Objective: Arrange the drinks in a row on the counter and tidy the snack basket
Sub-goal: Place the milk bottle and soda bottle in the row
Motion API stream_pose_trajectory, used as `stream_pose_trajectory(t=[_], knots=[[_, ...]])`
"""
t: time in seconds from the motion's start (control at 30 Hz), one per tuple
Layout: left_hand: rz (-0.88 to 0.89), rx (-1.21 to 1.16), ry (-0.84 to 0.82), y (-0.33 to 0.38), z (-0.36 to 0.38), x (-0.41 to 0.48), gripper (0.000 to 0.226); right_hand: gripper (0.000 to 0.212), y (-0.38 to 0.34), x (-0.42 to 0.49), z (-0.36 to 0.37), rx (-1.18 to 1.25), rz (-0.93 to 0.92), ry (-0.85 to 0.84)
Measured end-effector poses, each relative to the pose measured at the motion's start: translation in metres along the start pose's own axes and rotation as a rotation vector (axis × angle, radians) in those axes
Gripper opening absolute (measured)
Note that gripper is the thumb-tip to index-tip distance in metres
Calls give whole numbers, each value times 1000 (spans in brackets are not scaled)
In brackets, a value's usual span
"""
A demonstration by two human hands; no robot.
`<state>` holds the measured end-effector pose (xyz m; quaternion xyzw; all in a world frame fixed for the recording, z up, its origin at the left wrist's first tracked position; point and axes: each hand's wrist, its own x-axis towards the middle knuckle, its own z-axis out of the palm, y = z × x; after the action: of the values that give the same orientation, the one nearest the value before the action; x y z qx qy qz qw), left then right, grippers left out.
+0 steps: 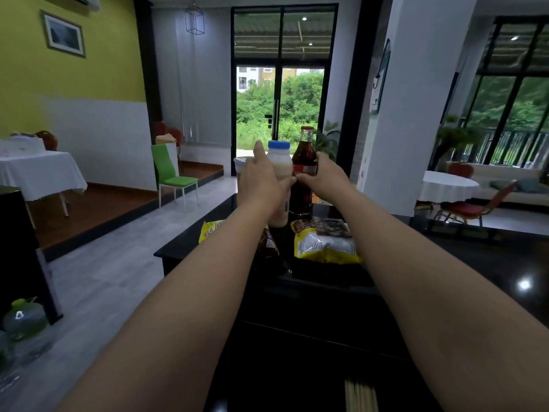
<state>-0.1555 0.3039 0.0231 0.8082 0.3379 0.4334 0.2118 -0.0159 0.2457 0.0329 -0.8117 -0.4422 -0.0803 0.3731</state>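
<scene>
Right now both arms reach across the black counter to the far end, where I count three drinks standing close together: two bottles and one cup. The left hand wraps the white bottle with the blue cap, its thumb curled across the front. The right hand grips the dark cola bottle with the red cap, just beside the white one. The lidded cup stands to the left, half hidden behind the left hand. Nearer me lie four snack packets: a left yellow packet, a right yellow packet, a dark packet resting on that one, and a brown packet under the left forearm. They seem to sit in a dark basket, though its edges are hard to tell from the counter.
</scene>
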Motion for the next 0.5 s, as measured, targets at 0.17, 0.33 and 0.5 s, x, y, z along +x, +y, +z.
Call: stream_pose_trajectory(t=[0.17, 0.33, 0.5], knots=[[9, 9, 15, -4, 8, 9, 68, 57, 0, 14, 7, 106, 66, -14], [26, 5, 24, -6, 12, 13, 61, 61, 0, 21, 11, 184, 99, 20], [46, -24, 35, -4, 11, 13, 57, 58, 6, 11, 7, 201, 95, 116]])
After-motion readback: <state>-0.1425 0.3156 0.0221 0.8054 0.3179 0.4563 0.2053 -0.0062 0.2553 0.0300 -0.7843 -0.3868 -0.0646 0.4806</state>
